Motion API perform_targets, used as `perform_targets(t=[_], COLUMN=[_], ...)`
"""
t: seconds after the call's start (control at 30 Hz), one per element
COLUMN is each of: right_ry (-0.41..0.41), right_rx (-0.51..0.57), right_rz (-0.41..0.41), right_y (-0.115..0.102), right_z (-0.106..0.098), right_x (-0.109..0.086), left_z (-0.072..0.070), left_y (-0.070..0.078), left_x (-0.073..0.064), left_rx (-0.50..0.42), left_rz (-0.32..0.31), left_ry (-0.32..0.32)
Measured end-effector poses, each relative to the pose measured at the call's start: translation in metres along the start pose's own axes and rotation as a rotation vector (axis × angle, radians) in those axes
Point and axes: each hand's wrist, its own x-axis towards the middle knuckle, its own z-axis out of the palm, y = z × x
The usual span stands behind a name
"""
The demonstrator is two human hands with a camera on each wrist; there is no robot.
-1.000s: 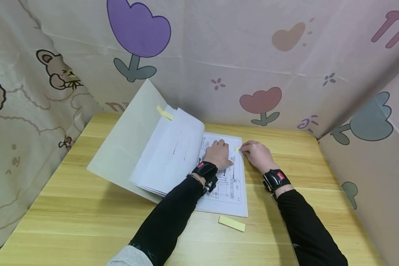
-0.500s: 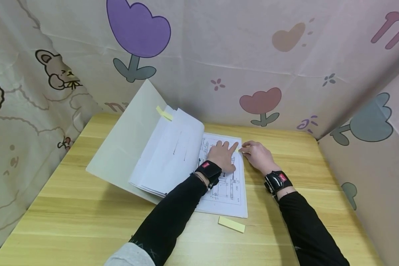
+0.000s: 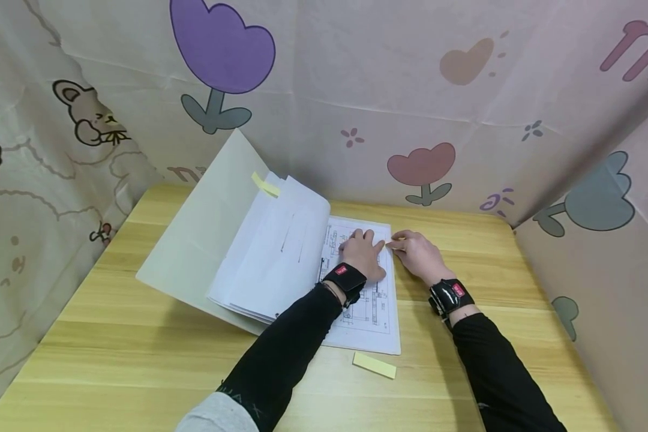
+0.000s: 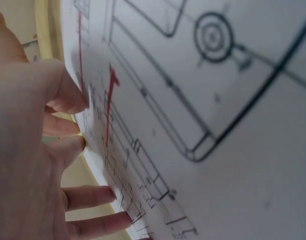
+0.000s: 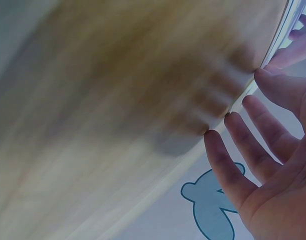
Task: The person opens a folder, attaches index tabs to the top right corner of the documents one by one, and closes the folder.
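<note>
A booklet of printed drawings [image 3: 364, 336] lies spread on the table, its turned pages [image 3: 275, 246] and pale cover [image 3: 200, 234] leaning up to the left. My left hand [image 3: 363, 255] rests on the right-hand page with fingers spread, the index fingertip right at the page's right edge. From the other side, my right hand [image 3: 420, 258] pinches a small yellow sticky note [image 3: 387, 245] at that edge, mostly hidden by fingertips. In the left wrist view, line drawings and red marks show on the page [image 4: 243, 185]. The right wrist view shows my right hand's fingertips [image 5: 213, 137] along the edge.
A yellow strip of sticky notes [image 3: 375, 365] lies on the wooden table [image 3: 113, 354] just below the booklet. Another yellow tab [image 3: 266, 185] sticks out at the top of the turned pages. Printed cloth [image 3: 313, 78] hangs behind and at both sides.
My left hand has slid right across the page, its index finger spreading toward the yellow sticky note, now mostly covered. The right hand stays at the page edge.
</note>
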Motion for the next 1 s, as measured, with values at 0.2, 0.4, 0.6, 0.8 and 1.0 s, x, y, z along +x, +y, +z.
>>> perform_targets(t=[0.2,0.4,0.6,0.8,1.0], right_ry=[0.001,-0.005,-0.014,-0.014,-0.013], right_rx=[0.004,0.016,0.019,0.015,0.019], right_rz=[0.002,0.003,0.018,0.019,0.014], right_y=[-0.0005,-0.0004,-0.0006,-0.0014,-0.0005], right_z=[-0.0004,-0.0009,-0.0006,-0.0008,-0.0009], right_x=[-0.0006,0.0001,0.0006,0.0005,0.0002], left_z=[0.005,0.005,0.0068,0.006,0.0066], left_y=[0.0031,0.0021,0.0011,0.0029,0.0024], left_x=[0.0014,0.0015,0.0014,0.0012,0.0029], left_rx=[0.041,0.003,-0.009,0.041,0.013], left_rz=[-0.002,-0.019,-0.023,-0.012,-0.016], left_ry=[0.02,0.041,0.05,0.01,0.014])
